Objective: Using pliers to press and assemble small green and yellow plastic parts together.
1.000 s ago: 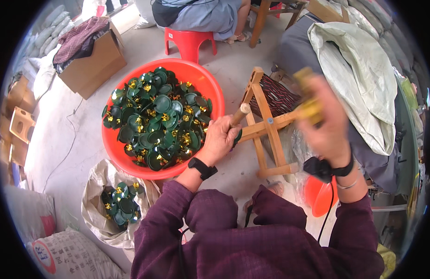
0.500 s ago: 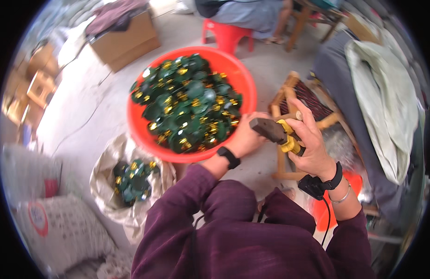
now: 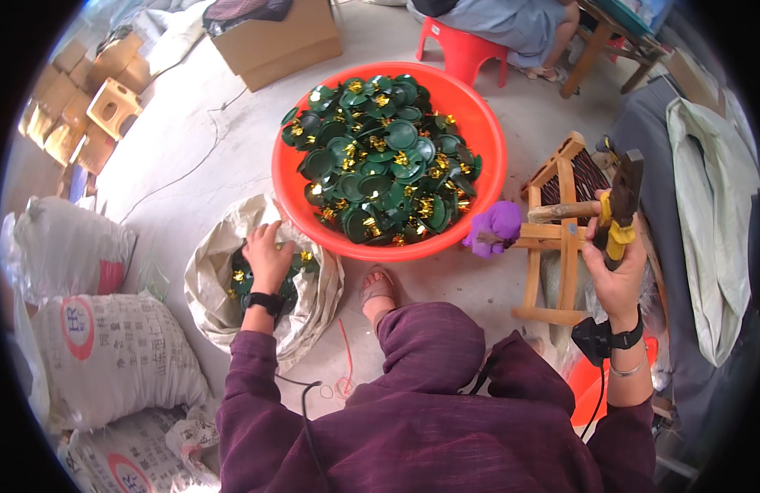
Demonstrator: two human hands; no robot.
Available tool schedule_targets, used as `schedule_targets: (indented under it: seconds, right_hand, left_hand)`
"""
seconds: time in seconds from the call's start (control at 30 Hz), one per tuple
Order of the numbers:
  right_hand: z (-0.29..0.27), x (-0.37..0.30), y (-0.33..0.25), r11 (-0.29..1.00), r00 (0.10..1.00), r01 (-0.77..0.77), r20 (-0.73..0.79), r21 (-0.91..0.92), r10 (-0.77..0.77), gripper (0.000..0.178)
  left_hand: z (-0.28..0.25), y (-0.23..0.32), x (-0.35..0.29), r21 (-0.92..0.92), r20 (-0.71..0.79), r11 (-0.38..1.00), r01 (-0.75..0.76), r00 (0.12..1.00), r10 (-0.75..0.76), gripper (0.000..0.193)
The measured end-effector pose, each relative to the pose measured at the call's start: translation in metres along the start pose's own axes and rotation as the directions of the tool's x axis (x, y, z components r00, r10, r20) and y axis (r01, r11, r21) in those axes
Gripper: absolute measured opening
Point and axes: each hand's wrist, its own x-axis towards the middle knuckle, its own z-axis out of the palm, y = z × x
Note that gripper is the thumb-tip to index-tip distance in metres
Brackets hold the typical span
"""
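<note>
My left hand (image 3: 267, 256) is over a white woven sack (image 3: 206, 275), its fingers apart above green discs (image 3: 288, 293) with gold foil pieces; nothing shows in its grip. Out to the right, my right hand (image 3: 620, 275) is closed round pliers (image 3: 625, 185) with yellow grips and dark metal jaws. The same hand also holds a round wooden handle (image 3: 565, 211), which sticks out leftward; what it belongs to is hidden. A red tub (image 3: 285, 197) in front is heaped with similar green discs (image 3: 380, 164). By its right rim is a purple, petal-like piece (image 3: 493, 228).
A wooden frame stool (image 3: 567, 275) stands below my right hand. Stuffed sacks (image 3: 109, 357) are piled at left. A cardboard box (image 3: 273, 45) and a red stool (image 3: 464, 51) with a seated person are at the far side. Pale cloth (image 3: 709, 238) hangs at right.
My left hand has left the right hand's side and moved left to the sack. My right hand has moved right with the pliers, now tilted upward. The purple piece has come into view.
</note>
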Motion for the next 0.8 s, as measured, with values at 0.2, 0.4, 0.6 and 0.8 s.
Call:
schedule_targets:
  seconds: [0.2, 0.4, 0.6, 0.8]
  right_hand:
    - [0.016, 0.008, -0.013, 0.996, 0.996, -0.088, 0.017, -0.031, 0.088, 0.043]
    - [0.007, 0.012, -0.020, 0.978, 0.987, 0.079, 0.151, -0.195, -0.050, 0.048]
    - [-0.002, 0.002, -0.010, 0.988, 0.996, -0.075, -0.050, -0.133, 0.069, 0.045]
    - [0.003, 0.010, -0.018, 0.999, 0.997, -0.041, -0.063, -0.005, 0.040, 0.050]
  left_hand:
    - [0.029, 0.107, 0.038, -0.448, 0.170, 0.854, -0.266, 0.912, 0.373, 0.042]
    - [0.079, 0.136, 0.057, -0.161, 0.338, 0.800, -0.578, 0.730, 0.595, 0.024]
    - [0.010, 0.196, 0.080, -0.791, 0.303, 0.608, -0.058, 0.827, 0.473, 0.012]
    - [-0.024, 0.307, 0.062, -0.780, 0.564, 0.107, 0.616, 0.618, 0.547, 0.022]
